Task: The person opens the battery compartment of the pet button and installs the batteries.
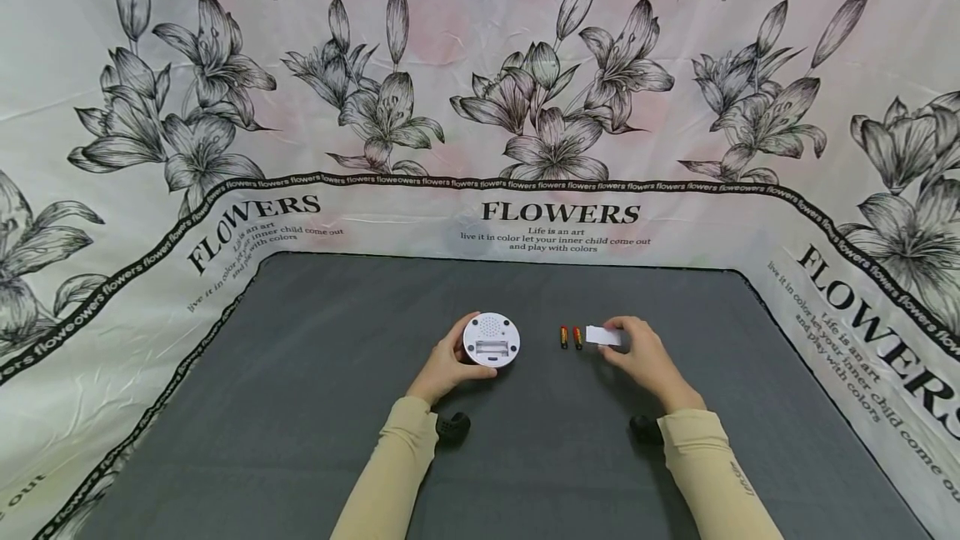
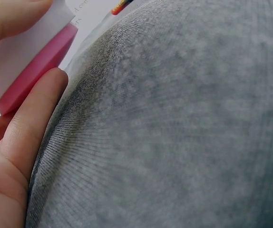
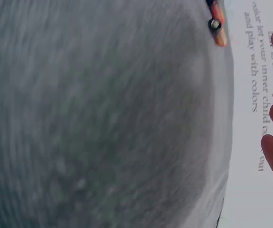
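Note:
My left hand grips a round white device, thumb at its near edge and fingers around the far left side. The device's face shows small dark feet, a speaker-like patch of holes and an uncovered battery slot. In the left wrist view its pink side shows beyond the white part. My right hand pinches the right end of a small white rectangular piece. Just left of that piece lie two red-and-black batteries, side by side; they also appear as small batteries in the right wrist view.
A dark grey cloth surface lies under both hands. Around it runs a white cloth border printed with flowers and lettering. Black wrist straps or mounts sit at both cuffs.

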`<state>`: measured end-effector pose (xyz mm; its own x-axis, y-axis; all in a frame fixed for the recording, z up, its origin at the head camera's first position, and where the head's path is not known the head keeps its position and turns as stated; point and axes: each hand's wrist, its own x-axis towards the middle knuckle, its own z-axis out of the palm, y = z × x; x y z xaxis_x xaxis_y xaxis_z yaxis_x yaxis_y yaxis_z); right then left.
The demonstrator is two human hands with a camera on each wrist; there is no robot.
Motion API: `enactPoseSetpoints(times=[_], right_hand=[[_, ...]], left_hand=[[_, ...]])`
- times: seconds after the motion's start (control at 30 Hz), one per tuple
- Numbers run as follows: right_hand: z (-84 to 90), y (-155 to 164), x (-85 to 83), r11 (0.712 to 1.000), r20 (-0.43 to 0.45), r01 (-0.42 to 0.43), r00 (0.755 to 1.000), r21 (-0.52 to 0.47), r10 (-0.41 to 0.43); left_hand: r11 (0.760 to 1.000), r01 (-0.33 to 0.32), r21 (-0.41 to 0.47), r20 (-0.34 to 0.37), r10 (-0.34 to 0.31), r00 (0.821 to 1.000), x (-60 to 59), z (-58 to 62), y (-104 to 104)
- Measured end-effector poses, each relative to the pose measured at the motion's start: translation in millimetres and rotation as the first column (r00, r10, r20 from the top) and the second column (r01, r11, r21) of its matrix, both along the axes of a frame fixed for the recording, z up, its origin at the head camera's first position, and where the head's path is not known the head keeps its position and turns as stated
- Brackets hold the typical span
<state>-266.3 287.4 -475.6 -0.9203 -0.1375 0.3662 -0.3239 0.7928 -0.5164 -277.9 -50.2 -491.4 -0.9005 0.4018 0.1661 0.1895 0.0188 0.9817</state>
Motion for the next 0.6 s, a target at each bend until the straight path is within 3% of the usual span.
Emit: enactPoseSetpoints(times=[0.6], right_hand=[[-11.8, 15, -6.8, 0.997, 0.101, 0.003, 0.995, 0.080, -0.011]], left_hand=[[1.000, 0.000, -0.007, 0.008, 0.000, 1.000, 0.5, 0.8, -2]])
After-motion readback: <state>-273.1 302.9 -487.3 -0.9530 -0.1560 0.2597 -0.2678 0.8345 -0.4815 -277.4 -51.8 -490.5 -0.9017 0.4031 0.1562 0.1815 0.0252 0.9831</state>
